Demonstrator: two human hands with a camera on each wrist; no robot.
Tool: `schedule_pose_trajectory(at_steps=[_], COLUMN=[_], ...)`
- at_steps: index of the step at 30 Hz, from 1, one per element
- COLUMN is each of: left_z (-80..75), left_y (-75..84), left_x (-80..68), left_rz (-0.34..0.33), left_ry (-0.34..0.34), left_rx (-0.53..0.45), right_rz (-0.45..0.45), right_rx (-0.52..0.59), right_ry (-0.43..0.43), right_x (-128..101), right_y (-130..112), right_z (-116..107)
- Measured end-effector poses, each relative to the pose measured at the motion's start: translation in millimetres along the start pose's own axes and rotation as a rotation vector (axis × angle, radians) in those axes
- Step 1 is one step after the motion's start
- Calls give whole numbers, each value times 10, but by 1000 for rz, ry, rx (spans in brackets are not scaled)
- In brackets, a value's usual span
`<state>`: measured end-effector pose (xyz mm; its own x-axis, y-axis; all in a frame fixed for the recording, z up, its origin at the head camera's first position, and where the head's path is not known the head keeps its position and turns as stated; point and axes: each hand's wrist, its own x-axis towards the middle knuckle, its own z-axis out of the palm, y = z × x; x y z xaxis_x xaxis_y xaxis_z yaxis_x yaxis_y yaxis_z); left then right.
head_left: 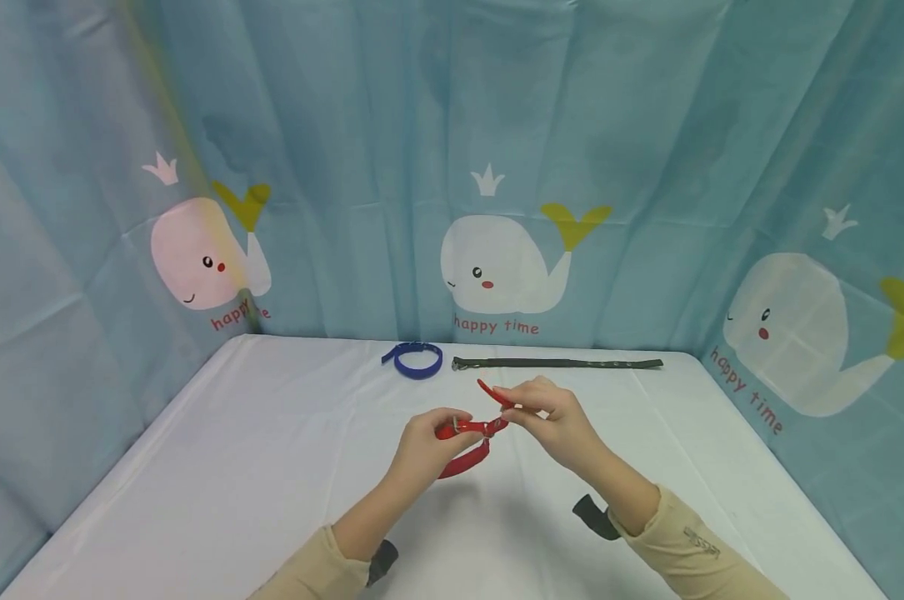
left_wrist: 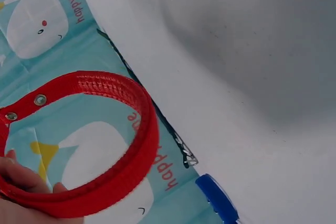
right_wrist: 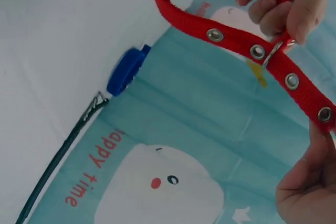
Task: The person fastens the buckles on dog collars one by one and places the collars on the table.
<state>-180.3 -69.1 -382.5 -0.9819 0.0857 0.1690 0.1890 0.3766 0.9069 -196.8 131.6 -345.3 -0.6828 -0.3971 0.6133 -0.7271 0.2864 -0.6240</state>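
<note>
Both hands point(head_left: 489, 425) pinch the red collar point(head_left: 468, 446) mid-air.

I'm seeing the red collar point(right_wrist: 247, 45) as woven webbing, ribbed and matt, with shiny metal eyelets point(right_wrist: 214, 35) and a bright metal buckle point(head_left: 457, 426). The desk point(head_left: 219, 467) is showing a smooth white cloth cover, faintly creased. The backdrop point(head_left: 362, 167) is looking like thin matt printed cloth. The blue collar point(head_left: 417, 359) is looking smooth; the dark strap point(head_left: 556, 363) matt.
</note>
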Motion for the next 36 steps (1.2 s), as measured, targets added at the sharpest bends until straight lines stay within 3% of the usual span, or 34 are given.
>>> schedule_pose_trajectory(at_steps=[6, 9, 14, 19, 26, 36], left_z=[-24, -41, -72, -101, -118, -139], left_y=[-7, -10, -24, -34, -50, -73], left_x=[-11, -19, -30, -35, -30, -3], left_rz=[-28, -24, 65, 116, 149, 207], left_ry=[-7, -5, -13, -67, -86, -160], left_rx=[-31, -58, -89, -86, -66, -74], right_rz=[22, -64, -228, -311, -365, -346], right_rx=[-67, -94, -211, -269, -261, -187], right_ry=[-33, -73, -179, -224, -222, -263], right_x=[-22, -13, 9, 19, 17, 17], right_y=[9, 45, 85, 116, 172, 231], right_z=[-44, -57, -56, -42, -27, 21])
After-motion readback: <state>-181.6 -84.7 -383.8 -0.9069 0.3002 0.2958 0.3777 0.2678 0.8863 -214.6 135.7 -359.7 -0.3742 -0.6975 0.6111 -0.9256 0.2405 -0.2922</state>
